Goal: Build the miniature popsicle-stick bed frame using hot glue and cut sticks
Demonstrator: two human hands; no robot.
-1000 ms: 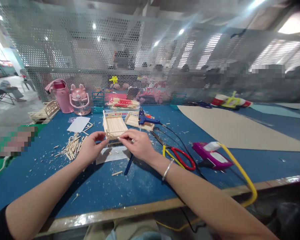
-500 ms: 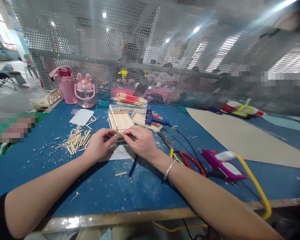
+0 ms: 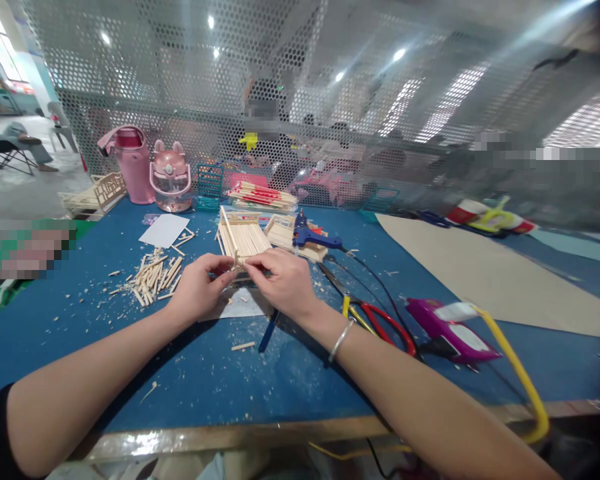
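A small model made of pale wooden sticks (image 3: 247, 237) stands at the middle of the blue table. At its near edge, my left hand (image 3: 203, 283) pinches a short upright wooden stick (image 3: 237, 256) between thumb and fingertips. My right hand (image 3: 283, 280) is closed just beside it, fingertips pressed together at the same edge; what they grip is too small to make out. Beneath the hands lies a white paper sheet (image 3: 243, 303). A blue-handled tool (image 3: 269, 331) sticks out below my right hand, its far end hidden.
Cut sticks (image 3: 155, 277) lie in a heap at left, near a white card (image 3: 163, 231). Right of the model are a blue glue gun (image 3: 316, 238), red-handled scissors (image 3: 387, 327) and a purple device (image 3: 450, 330) with a yellow cord. Pink bottles (image 3: 171, 179) stand at the back.
The view has shifted slightly. Both hands stay at the model's near edge, with hardly any visible movement.
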